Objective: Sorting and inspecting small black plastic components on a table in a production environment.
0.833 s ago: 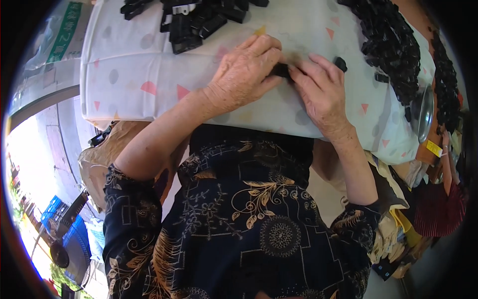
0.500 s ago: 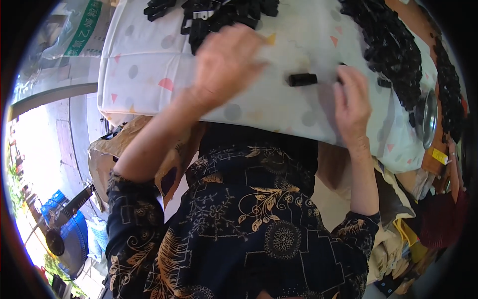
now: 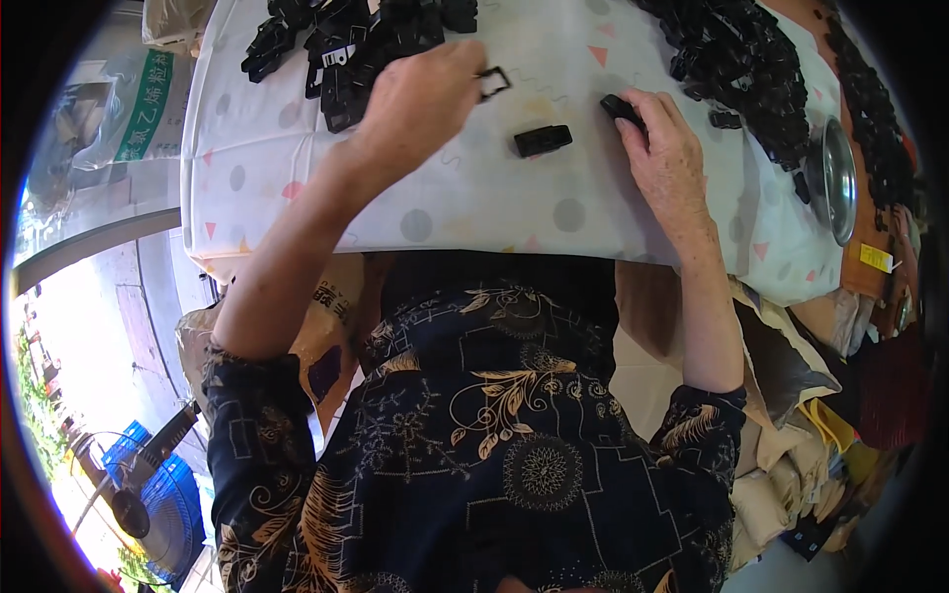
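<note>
My left hand is closed on a small black rectangular frame-shaped plastic part, which sticks out to the right of its fingers. Above the table to the right, my right hand pinches a black oblong plastic piece between thumb and fingers. A similar black plastic block lies on the cloth between the two hands. Just beyond my left hand spreads a heap of black plastic parts, one with a pale metal-looking plate. Fingertips of the left hand are partly hidden behind its knuckles.
A spotted white tablecloth covers the table. Another pile of black parts lies far right, beside a round metal dish. A fan stands at lower left. Bags and cardboard lie at lower right.
My left hand now shows a black frame-shaped part at its fingers. My right hand has lifted its fingers into clearer view with a black piece. The whole view has shifted slightly.
</note>
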`<state>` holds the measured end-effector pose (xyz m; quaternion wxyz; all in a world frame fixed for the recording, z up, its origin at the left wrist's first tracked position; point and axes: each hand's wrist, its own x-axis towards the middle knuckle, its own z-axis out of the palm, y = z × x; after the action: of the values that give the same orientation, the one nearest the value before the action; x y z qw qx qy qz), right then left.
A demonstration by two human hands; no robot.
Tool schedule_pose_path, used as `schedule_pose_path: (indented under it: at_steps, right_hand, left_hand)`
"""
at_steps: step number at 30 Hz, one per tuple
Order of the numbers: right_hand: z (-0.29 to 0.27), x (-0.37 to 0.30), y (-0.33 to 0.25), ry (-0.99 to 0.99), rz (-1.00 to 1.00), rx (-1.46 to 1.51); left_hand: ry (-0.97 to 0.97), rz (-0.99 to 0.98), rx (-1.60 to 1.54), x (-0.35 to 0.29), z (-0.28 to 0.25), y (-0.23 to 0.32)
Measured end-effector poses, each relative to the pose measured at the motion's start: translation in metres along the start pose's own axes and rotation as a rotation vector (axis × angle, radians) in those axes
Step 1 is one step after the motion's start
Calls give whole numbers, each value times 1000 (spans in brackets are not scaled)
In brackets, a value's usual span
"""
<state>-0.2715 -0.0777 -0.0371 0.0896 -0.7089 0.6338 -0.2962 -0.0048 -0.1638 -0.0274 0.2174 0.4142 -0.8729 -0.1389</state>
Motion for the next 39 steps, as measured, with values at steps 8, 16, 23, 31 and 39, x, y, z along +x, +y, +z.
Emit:
schedule_pose_path:
  at_steps: [8, 16, 23, 31, 39]
  right_hand:
    - [-17, 9, -7, -135, -286, -269]
    - [-13, 15, -10, -41, 6, 239]
    - [-10, -5, 9, -12, 83, 176]
    - [5, 4, -19, 102, -87, 302]
    - [33, 10, -24, 83, -206, 231]
  left_hand:
    - [5, 47, -102, 24, 19, 22]
    - [-278, -46, -131, 19, 1, 40]
    - [-284, 323, -19, 26, 11, 33]
    - [-251, 190, -101, 29, 26, 22]
    - [-251, 147, -148, 30, 29, 17]
